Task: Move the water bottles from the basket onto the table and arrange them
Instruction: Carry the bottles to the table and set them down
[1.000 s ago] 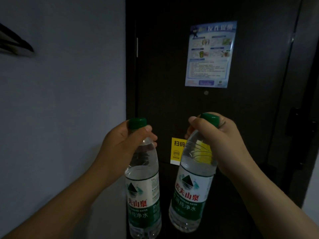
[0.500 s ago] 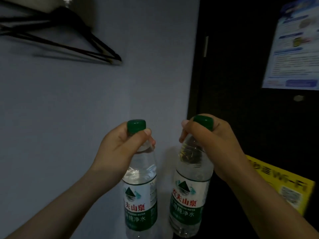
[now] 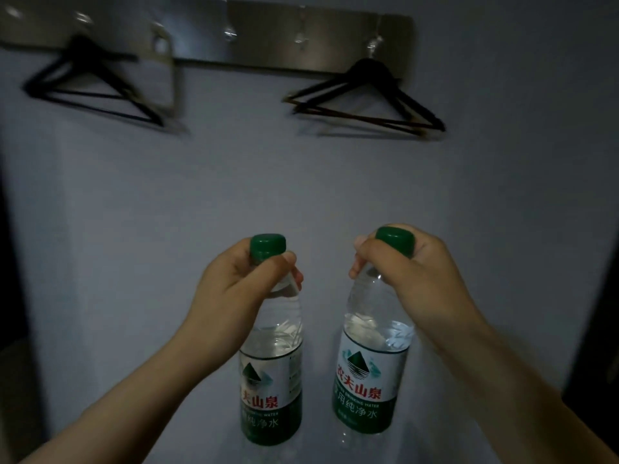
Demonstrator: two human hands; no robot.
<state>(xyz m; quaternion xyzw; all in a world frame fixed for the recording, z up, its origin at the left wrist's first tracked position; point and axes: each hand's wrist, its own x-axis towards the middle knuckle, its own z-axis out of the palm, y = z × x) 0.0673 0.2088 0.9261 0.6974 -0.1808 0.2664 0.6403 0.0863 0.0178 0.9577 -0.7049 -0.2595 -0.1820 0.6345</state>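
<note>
Left fingers (image 3: 281, 262) are curled tight round the neck of a water bottle (image 3: 271, 380), just under its green cap (image 3: 268, 247), with the cap poking out above the left hand (image 3: 241, 286). Right fingers (image 3: 363, 251) wrap the neck of a second bottle (image 3: 371, 370), and the right hand (image 3: 415, 279) half covers that bottle's green cap (image 3: 394, 241) from the right side. So that's 2 bottles, 1 in each grip, both held up in the air in front of the person, side by side with a clear gap between them. The left one hangs about upright. The right one tilts a little, its base swinging in toward the left. Both are clear plastic with water inside and carry white and green labels with red characters. Both bare forearms reach in from the near corners.

Behind the bottles is a plain pale wall (image 3: 301, 179). High on it runs a metal hook rail (image 3: 318, 38), and 2 black hangers hang from it: the left hanger (image 3: 80, 50), blurred, and the right hanger (image 3: 368, 70), sharper, well above the right bottle. A dark strip (image 3: 596, 296) runs down the far right edge.
</note>
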